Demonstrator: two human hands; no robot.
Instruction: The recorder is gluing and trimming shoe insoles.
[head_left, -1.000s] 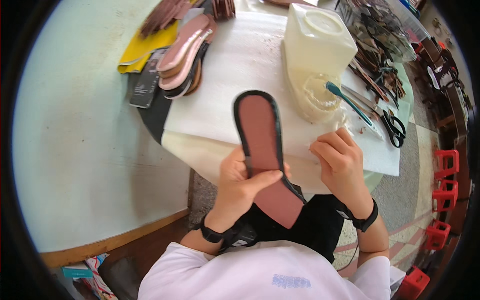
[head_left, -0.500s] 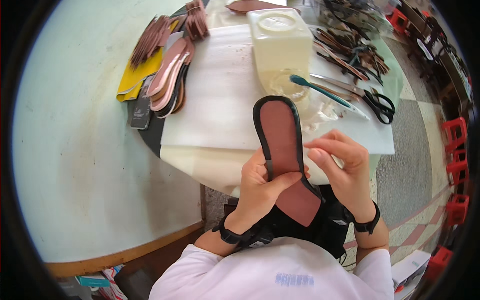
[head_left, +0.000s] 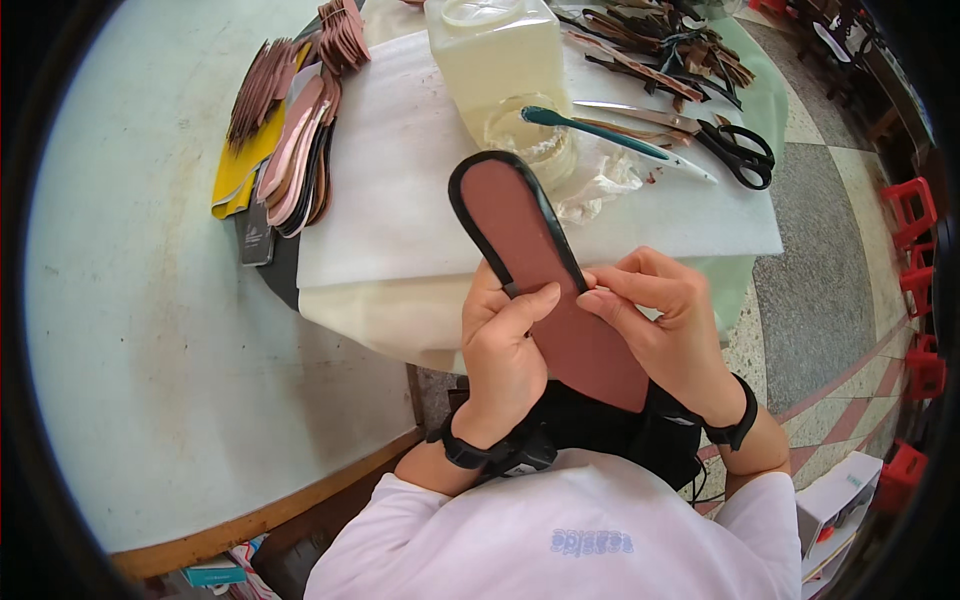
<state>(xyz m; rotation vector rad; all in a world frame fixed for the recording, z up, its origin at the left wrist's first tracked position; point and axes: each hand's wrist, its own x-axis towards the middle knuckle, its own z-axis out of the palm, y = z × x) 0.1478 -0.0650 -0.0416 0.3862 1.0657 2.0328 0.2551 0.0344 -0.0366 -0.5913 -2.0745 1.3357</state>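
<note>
A reddish-brown shoe insole [head_left: 510, 220] is held tilted in front of me, its rounded end up and away, its pointed end toward my lap. A glossy black edging strip [head_left: 553, 225] runs round the rounded end and down both sides. My left hand [head_left: 503, 350] grips the insole at its middle, thumb on top and fingers underneath. With thumb and forefinger, my right hand [head_left: 668, 315] pinches the black strip at the insole's right edge. The lower right edge of the insole shows no black border.
Beyond the insole stand a pale plastic container [head_left: 495, 60] and a small glue jar [head_left: 545, 165], with a teal-and-white brush [head_left: 620, 142] across it. Scissors [head_left: 715, 140] and dark leather scraps [head_left: 660, 50] lie right. Stacked insoles [head_left: 300, 150] lie left. Red stools [head_left: 908, 210] stand farther right.
My right hand has come in against the insole's edge and now pinches the strip. The insole has tilted leftward, and my left thumb sits higher on it. The whole view has shifted slightly.
</note>
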